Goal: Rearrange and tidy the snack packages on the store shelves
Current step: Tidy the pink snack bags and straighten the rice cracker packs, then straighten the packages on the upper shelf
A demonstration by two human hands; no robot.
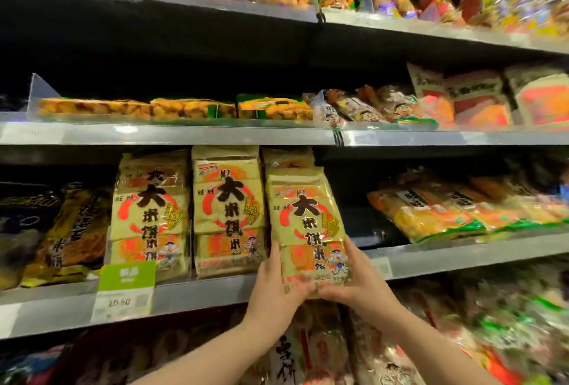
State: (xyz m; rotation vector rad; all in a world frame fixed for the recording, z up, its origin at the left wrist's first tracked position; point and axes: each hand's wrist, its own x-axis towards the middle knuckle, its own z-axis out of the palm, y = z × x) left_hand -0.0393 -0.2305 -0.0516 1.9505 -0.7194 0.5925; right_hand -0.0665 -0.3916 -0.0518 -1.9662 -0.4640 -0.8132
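Hands, left (pixel 278 280) and right (pixel 360 280), grip gold package (pixel 308 218) base upright

Shop aisle, tiered metal shelves (pixel 172 135) stocked with snack packages (pixel 228 212), shelf-edge price tag (pixel 123 301) reading 10.50

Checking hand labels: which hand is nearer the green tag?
Left. The left hand grips the gold rice-cracker pack right of the green tag; the right hand grips its farther edge.

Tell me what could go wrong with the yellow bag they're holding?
The left hand and right hand grip the bag only at its bottom, so its top might flop over. It leans near the next bag and could knock it. A gap sits on its right, so it might tip there.
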